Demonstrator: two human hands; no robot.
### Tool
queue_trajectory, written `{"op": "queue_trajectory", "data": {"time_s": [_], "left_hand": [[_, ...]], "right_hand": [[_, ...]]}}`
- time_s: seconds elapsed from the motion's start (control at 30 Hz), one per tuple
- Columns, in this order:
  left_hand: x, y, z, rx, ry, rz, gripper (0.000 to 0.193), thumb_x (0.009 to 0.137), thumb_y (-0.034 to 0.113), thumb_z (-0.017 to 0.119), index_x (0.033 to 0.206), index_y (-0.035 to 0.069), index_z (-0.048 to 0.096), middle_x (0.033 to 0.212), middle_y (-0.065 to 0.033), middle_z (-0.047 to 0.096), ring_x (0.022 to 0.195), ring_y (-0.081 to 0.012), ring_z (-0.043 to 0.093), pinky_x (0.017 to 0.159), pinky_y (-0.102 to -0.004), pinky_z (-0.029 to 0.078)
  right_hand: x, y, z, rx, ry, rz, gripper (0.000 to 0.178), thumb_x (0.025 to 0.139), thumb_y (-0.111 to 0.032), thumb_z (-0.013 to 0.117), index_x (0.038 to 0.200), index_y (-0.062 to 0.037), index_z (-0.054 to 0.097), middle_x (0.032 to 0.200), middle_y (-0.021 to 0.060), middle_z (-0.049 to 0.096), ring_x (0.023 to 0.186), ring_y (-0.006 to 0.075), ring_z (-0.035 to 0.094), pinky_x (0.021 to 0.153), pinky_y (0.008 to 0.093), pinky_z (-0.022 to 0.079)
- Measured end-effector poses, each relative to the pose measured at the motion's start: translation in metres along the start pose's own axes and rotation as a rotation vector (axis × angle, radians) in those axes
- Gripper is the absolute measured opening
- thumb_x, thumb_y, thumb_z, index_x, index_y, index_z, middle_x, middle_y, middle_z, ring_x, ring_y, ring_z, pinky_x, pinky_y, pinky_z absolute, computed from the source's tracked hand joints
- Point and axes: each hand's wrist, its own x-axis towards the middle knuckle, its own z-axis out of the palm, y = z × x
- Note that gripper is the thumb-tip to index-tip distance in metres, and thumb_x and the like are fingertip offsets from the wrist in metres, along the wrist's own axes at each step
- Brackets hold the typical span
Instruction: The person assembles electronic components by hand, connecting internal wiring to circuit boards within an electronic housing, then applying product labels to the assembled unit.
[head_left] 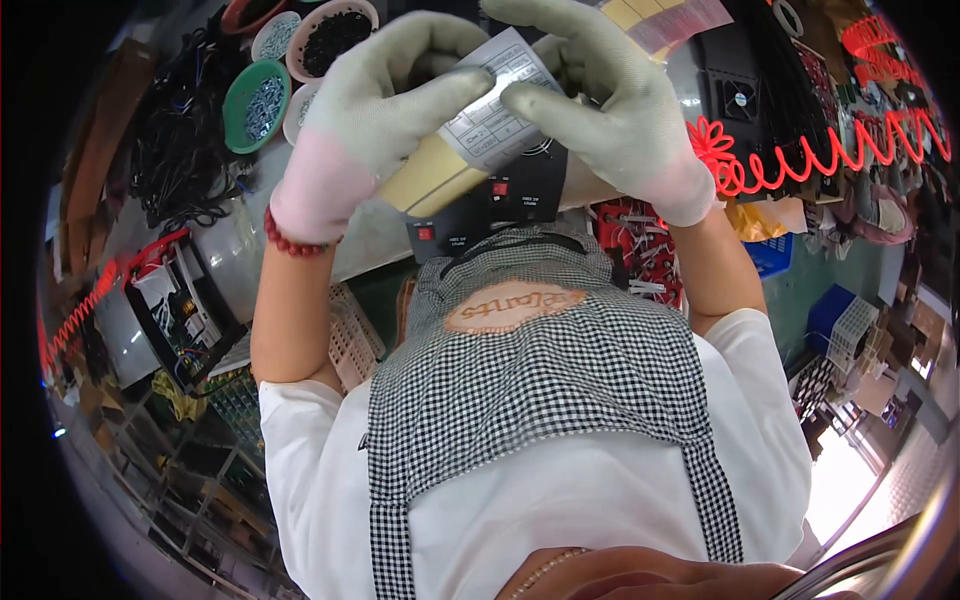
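Note:
Both hands wear pale work gloves with pink cuffs and are raised over the bench. Between them is a sheet of labels [440, 176], a printed white-silver label on yellow backing paper. My left hand [375, 100] pinches it at the left edge, thumb on the printed face. My right hand [615, 110] grips the opposite edge, its thumb also pressed on the label. The fingers behind the sheet are partly hidden. Just below the sheet, black metal cases [520, 195] with red rocker switches lie near my apron.
At the far left stand a green bowl [258, 105] of screws and a pink bowl [335, 40] of dark screws beside black cables [185, 150]. A red coiled hose [800, 165] stretches along the right. More yellow-backed labels [665, 20] lie at the far side.

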Motion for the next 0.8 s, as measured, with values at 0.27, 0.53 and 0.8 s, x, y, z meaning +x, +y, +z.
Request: {"op": "queue_trajectory", "data": {"time_s": [0.27,0.53,0.8], "left_hand": [[-0.035,0.002,0.029,0.726,0.278,0.319,0.060,0.074,0.020,0.081,0.126,0.002,0.057,0.113,-0.0119,0.062,0.104,-0.0225,0.060,0.093,-0.0323,0.047],[-0.030,0.001,0.013,0.360,0.111,0.268,0.045,0.076,0.019,0.079,0.116,0.007,0.064,0.101,-0.0075,0.065,0.094,-0.0206,0.064,0.081,-0.0305,0.050],[-0.025,0.008,0.005,0.417,-0.137,0.135,0.027,0.083,0.017,0.074,0.105,0.003,0.070,0.085,-0.0029,0.062,0.072,-0.0112,0.055,0.065,-0.0246,0.045]], "right_hand": [[-0.014,0.031,0.014,0.174,0.219,-0.139,0.041,0.087,0.000,0.064,0.127,0.0014,0.054,0.119,0.0114,0.062,0.107,0.0156,0.061,0.092,0.0280,0.050],[-0.021,0.019,0.004,-0.054,0.098,-0.066,0.034,0.084,-0.002,0.068,0.117,0.0044,0.060,0.104,0.0094,0.067,0.091,0.0115,0.065,0.080,0.0237,0.053],[-0.024,0.023,-0.001,-0.068,0.076,0.028,0.030,0.082,-0.008,0.072,0.109,0.0035,0.064,0.091,0.0067,0.069,0.081,0.0096,0.065,0.071,0.0221,0.053]]}}
